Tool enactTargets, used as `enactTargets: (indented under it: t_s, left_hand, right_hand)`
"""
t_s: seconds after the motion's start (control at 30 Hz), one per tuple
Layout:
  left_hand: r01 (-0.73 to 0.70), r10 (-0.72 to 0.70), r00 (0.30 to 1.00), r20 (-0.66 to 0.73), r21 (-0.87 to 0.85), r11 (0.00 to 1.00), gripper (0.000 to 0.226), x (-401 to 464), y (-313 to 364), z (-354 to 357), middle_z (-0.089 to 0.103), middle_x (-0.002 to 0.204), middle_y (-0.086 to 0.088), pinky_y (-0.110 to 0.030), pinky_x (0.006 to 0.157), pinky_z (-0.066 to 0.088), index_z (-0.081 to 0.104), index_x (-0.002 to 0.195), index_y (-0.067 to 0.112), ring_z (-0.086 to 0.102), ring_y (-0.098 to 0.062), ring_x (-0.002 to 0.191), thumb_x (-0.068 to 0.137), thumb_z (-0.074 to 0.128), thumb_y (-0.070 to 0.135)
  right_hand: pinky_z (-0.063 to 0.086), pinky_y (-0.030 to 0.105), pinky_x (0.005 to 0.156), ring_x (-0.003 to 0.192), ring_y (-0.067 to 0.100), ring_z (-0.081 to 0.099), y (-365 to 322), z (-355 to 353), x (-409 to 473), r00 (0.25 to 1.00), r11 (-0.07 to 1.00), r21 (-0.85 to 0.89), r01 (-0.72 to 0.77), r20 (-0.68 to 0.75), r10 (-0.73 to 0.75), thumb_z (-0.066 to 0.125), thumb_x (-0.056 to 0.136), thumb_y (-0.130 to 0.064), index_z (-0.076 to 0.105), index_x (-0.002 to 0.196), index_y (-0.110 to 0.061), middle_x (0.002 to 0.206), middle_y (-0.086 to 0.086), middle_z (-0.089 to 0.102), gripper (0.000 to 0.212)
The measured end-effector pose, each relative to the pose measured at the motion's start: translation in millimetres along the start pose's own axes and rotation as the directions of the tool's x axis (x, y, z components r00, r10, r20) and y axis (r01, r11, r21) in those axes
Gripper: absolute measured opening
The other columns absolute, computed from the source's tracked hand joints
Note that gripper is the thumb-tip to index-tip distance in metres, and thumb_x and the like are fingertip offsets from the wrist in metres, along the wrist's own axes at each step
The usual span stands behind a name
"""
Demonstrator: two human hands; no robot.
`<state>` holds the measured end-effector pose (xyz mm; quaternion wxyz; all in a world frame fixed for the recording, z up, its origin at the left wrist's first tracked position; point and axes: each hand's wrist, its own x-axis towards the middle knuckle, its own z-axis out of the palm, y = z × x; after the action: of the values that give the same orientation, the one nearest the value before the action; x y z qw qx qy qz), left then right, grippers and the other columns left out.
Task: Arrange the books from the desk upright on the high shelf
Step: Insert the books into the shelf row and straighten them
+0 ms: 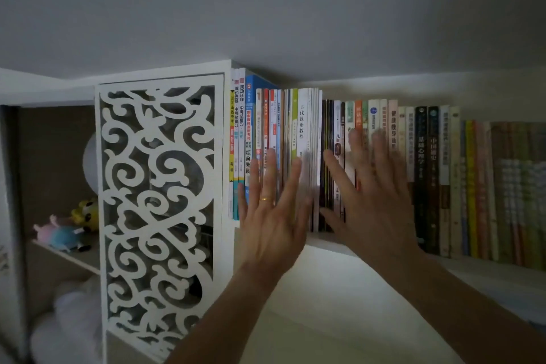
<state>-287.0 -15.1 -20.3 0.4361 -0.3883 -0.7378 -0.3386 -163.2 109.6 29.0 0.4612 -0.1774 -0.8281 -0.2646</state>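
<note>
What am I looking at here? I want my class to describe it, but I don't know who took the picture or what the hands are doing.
There is no machine: a person wears a camera on the head, so the one picture looks up past their own arms. Both hands are open with straight fingers, holding nothing. The left hand and the right hand lie flat against the spines of the books, which stand upright in a row on a high shelf. Left of the books is a white carved panel, and beyond it some soft toys.

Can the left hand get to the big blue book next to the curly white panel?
Probably yes. The left hand is open against spines just right of the blue book, and nothing covers that spine.
</note>
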Motion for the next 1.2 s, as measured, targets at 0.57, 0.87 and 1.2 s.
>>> enactTargets:
  t_s: [0.57, 0.87, 1.2]
  left_hand:
    - [-0.336, 0.335, 0.942, -0.029, -0.045, 0.941, 0.065, 12.0, 134.2, 44.1, -0.004, 0.173, -0.006, -0.066, 0.123, 0.009, 0.016, 0.164, 0.032, -0.006, -0.03, 0.159, 0.107, 0.039, 0.052]
    - [-0.29, 0.289, 0.949, -0.126, 0.006, 0.957, 0.055, 7.6, 172.7, 51.1, 0.028, 0.168, -0.011, -0.062, 0.121, 0.021, 0.044, 0.155, 0.022, 0.022, -0.03, 0.156, 0.106, 0.044, 0.046]
    - [-0.443, 0.433, 0.896, -0.099, -0.151, 0.884, 0.055, 9.9, 294.3, 74.4, 0.015, 0.171, -0.012, -0.054, 0.125, 0.018, 0.034, 0.16, 0.024, 0.007, -0.027, 0.159, 0.109, 0.042, 0.041]
  right_hand:
    - [0.02, 0.057, 0.124, 0.157, 0.032, 0.009, 126.4, -25.9, -94.9, 0.985, 0.986, 0.012, -0.164, -0.052, 0.164, 0.043, 0.101, -0.058, 0.019, 0.162, -0.022, 0.17, 0.011, 0.008, 0.075]
    - [0.03, 0.055, 0.121, 0.154, 0.03, 0.021, 162.5, -36.4, -104.1, 0.997, 0.989, 0.129, -0.073, 0.033, 0.07, 0.035, 0.103, -0.046, 0.03, 0.159, -0.016, 0.166, 0.011, 0.026, 0.064]
    - [0.042, 0.058, 0.105, 0.142, 0.046, 0.037, 254.5, -80.3, -152.3, 0.691, 0.673, 0.188, -0.715, 0.338, 0.64, 0.061, 0.09, -0.061, -0.014, 0.16, -0.013, 0.164, 0.023, 0.016, 0.114]
